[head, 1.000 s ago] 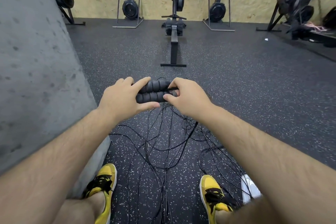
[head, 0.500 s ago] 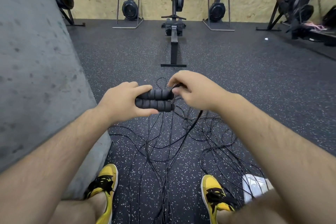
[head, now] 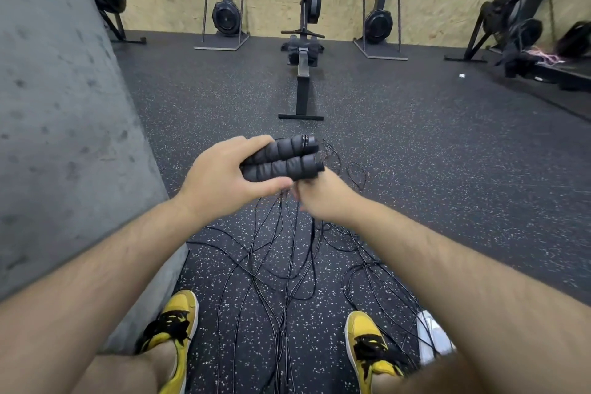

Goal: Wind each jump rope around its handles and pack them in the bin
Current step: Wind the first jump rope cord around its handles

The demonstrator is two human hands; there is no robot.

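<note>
My left hand [head: 220, 179] grips two black foam jump rope handles [head: 281, 160] held side by side, pointing up and to the right. A few turns of thin black cord sit at their right end. My right hand [head: 323, 198] is just below the handles' right end, fingers closed on the thin black cord. The loose cords [head: 281, 272] hang from the handles and lie tangled on the speckled floor between my yellow shoes. No bin shows clearly.
A grey concrete block [head: 64, 137] stands close on my left. A rowing machine [head: 303, 51] stands straight ahead, more machines along the plywood wall. A white object [head: 431, 339] lies by my right shoe [head: 367, 342], partly hidden by my arm.
My right hand dropped from above the handles' right end to below it, carrying the cord around. The left hand tilted the handles' free end upward and away.
</note>
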